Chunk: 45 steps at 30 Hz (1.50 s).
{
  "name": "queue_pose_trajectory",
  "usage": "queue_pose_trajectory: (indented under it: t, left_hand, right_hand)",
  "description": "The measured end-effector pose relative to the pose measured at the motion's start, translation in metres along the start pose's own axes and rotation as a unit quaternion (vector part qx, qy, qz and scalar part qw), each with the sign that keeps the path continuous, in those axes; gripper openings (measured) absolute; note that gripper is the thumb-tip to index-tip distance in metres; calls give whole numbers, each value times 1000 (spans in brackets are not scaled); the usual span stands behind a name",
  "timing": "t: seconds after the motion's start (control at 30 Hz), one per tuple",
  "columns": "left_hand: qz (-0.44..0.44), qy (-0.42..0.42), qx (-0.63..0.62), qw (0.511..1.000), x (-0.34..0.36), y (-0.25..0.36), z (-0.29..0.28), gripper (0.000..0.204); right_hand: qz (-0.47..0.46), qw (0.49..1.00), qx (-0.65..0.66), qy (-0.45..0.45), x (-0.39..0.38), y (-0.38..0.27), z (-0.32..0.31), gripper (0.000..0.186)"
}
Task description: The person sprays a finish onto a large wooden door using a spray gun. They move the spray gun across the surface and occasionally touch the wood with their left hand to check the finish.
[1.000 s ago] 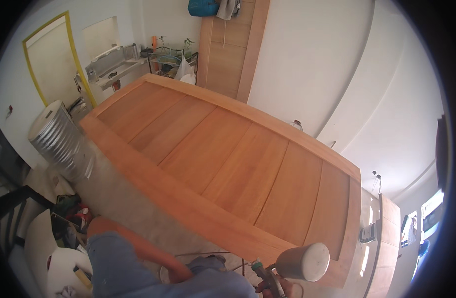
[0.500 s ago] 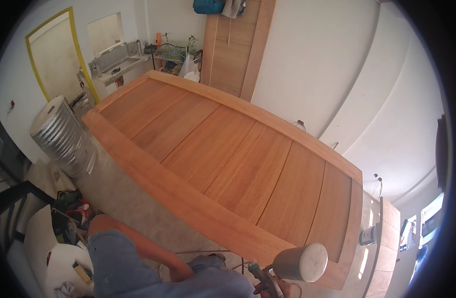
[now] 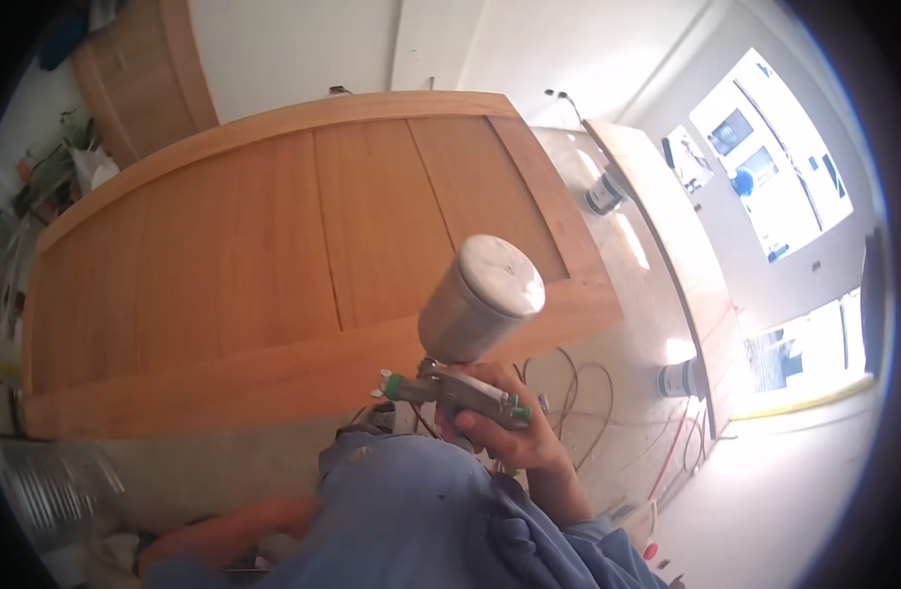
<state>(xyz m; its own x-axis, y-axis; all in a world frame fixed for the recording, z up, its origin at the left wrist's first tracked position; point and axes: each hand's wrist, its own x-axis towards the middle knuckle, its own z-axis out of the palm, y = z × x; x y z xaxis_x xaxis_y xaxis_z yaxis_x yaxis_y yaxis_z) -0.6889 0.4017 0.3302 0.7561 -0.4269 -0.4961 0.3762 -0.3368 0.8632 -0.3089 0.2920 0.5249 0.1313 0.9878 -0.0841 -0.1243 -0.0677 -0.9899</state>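
Note:
My right hand [image 3: 519, 437] is wrapped round the grip of a spray gun [image 3: 470, 393]. The gun has green fittings at both ends, and its nozzle points left. A pale, lidded metal cup [image 3: 475, 299] sits on top of it, slightly tilted. Beyond the gun lies a large reddish-brown wooden door [image 3: 244, 236], with grooved boards set in a raised frame. The gun is held over the door's near right part, in front of its near rail. At the lower left shows my left forearm [image 3: 235, 530], its hand hidden behind my blue shirt.
Looping hoses [image 3: 578, 393] lie on the floor to the right. A long board [image 3: 666, 226] rests on cans [image 3: 605, 193] near bright windows [image 3: 774, 147]. Another wooden door [image 3: 141, 74] leans on the far wall. A silvery roll [image 3: 58, 486] stands at the lower left.
My view has turned to the right, bringing the windows and the board on cans further in. The spray gun in my right hand has come up and more fully into sight.

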Motion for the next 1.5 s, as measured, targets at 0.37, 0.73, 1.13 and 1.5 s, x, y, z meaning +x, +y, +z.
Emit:
queue_pose_trajectory:
  t: [0.37, 0.73, 1.13, 1.5]
  left_hand:
    - [-17, 23, -20, 999, 5, -99, 50, 68]
    - [-27, 42, -28, 998, 7, -109, 57, 68]
    - [-78, 60, -54, 994, 3, -74, 53, 66]
    - [1, 63, -31, 998, 6, -75, 55, 68]
  right_hand:
    - [-28, 997, 52, 52, 8, 0, -4, 54]
    - [-16, 997, 55, 54, 10, 0, -6, 53]
    - [-6, 998, 58, 33, 14, 3, -4, 54]
    - [-2, 999, 44, 27, 14, -2, -4, 52]
